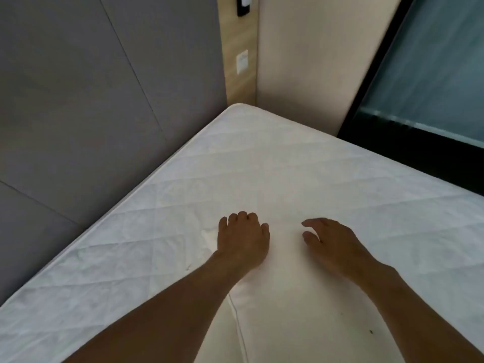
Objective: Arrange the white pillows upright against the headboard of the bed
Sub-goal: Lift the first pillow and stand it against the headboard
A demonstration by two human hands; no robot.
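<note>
A white pillow (288, 310) lies flat on the quilted white mattress (327, 174), running from the bottom edge of the view up between my forearms. My left hand (242, 242) lies on the pillow's far left end, its fingers curled down over the edge and gripping it. My right hand (330, 244) is at the pillow's far right end, fingers apart and slightly bent, holding nothing. The grey padded headboard (78, 100) rises along the mattress's left side, a good way from the pillow. I see no other pillow.
A wooden strip with a white wall switch (242, 61) and a beige wall meet at the mattress's far corner. A dark-framed glass panel (432, 74) runs along the right side of the bed.
</note>
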